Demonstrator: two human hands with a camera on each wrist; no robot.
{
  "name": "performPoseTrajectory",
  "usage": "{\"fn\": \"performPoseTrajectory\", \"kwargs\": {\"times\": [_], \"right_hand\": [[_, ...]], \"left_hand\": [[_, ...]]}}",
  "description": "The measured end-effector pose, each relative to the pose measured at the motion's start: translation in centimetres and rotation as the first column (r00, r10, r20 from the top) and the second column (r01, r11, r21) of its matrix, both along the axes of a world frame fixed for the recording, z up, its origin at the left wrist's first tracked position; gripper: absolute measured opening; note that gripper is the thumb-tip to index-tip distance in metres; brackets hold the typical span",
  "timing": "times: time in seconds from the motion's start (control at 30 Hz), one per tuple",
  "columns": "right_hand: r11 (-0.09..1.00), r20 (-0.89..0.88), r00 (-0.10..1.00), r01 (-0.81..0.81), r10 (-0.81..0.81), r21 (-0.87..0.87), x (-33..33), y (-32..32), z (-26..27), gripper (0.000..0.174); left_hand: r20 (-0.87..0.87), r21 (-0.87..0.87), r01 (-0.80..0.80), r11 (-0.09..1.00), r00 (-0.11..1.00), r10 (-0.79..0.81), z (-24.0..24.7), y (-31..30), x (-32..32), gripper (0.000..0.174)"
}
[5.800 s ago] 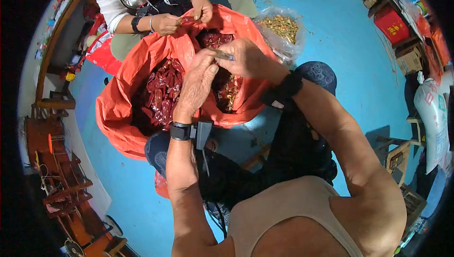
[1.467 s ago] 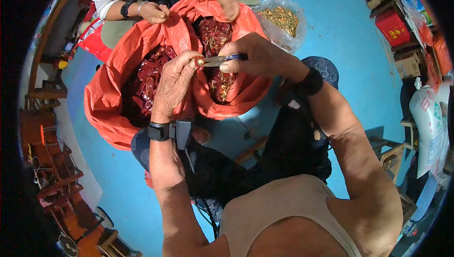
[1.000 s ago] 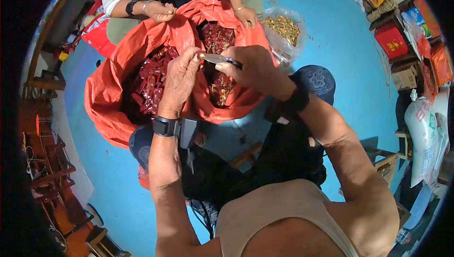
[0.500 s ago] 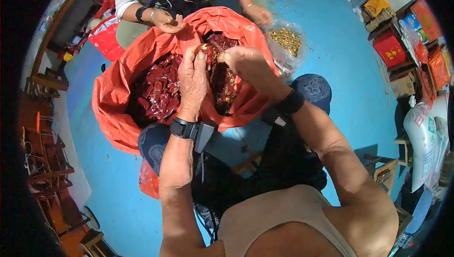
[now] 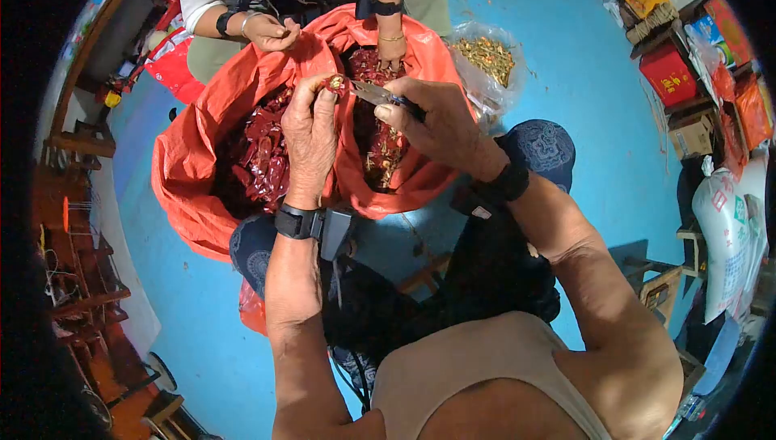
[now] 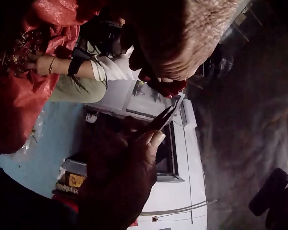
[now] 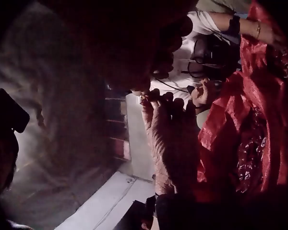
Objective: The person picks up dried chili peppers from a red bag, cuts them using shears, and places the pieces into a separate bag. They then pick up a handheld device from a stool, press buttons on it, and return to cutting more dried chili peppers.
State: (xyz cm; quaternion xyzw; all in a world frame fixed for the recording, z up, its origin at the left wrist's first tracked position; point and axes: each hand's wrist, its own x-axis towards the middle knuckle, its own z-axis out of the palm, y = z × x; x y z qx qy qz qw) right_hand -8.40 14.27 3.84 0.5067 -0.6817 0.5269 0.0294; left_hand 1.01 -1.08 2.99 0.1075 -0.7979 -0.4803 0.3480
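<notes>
My left hand [image 5: 311, 137] pinches a dried red chili pepper [image 5: 336, 84] between thumb and fingers, its pale stem end facing up. In the left wrist view the dark red chili [image 6: 169, 90] pokes out below those fingers. My right hand [image 5: 440, 120] grips scissors [image 5: 373, 92] with dark handles, thumb on top. The blades point left, with their tips close to the chili's stem end. Seen from the left wrist, the scissors [image 6: 164, 120] have their blades slightly parted. Both hands are above an orange-red sack [image 5: 198, 153] of glossy red chilies and a second orange-red sack [image 5: 440, 52] beside it.
Across the sacks sits another person, one hand [image 5: 392, 50] reaching into the right sack and the other hand [image 5: 271, 33] over the left sack's edge. A clear plastic bag [image 5: 517, 76] of cut stems lies on the blue floor [image 5: 598, 60]. Shelves with boxes line the right side.
The scissors come back into line with the chili's stem end after being lower and turned away. The other person's hand has moved from beside the clear bag into the right sack.
</notes>
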Motion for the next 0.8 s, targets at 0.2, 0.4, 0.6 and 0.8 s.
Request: {"fn": "performPoseTrajectory", "kwargs": {"times": [0.2, 0.4, 0.6, 0.8], "right_hand": [[0.999, -0.15, 0.988, 0.046, -0.047, -0.004, -0.1, 0.1, -0.7, 0.022], [0.986, -0.238, 0.962, 0.152, -0.131, 0.069, 0.0, -0.1, -0.8, 0.024], [0.974, -0.37, 0.917, 0.204, -0.152, 0.103, -0.1, -0.2, -1.6, 0.027], [0.976, -0.379, 0.922, 0.151, -0.082, 0.154, -0.6, 0.0, -2.0, 0.024]], "left_hand": [[0.003, -0.058, 0.027, 0.998, 1.0, -0.026, -0.1, 0.2, 0.0, 0.019], [0.024, -0.086, 0.026, 0.996, 0.999, -0.024, -0.7, 0.3, -0.2, 0.014], [0.033, -0.209, 0.032, 0.977, 0.999, -0.025, -0.9, 0.4, -0.2, 0.013], [0.118, -0.229, 0.156, 0.961, 0.984, -0.131, -0.7, -0.1, 0.3, 0.013]]}}
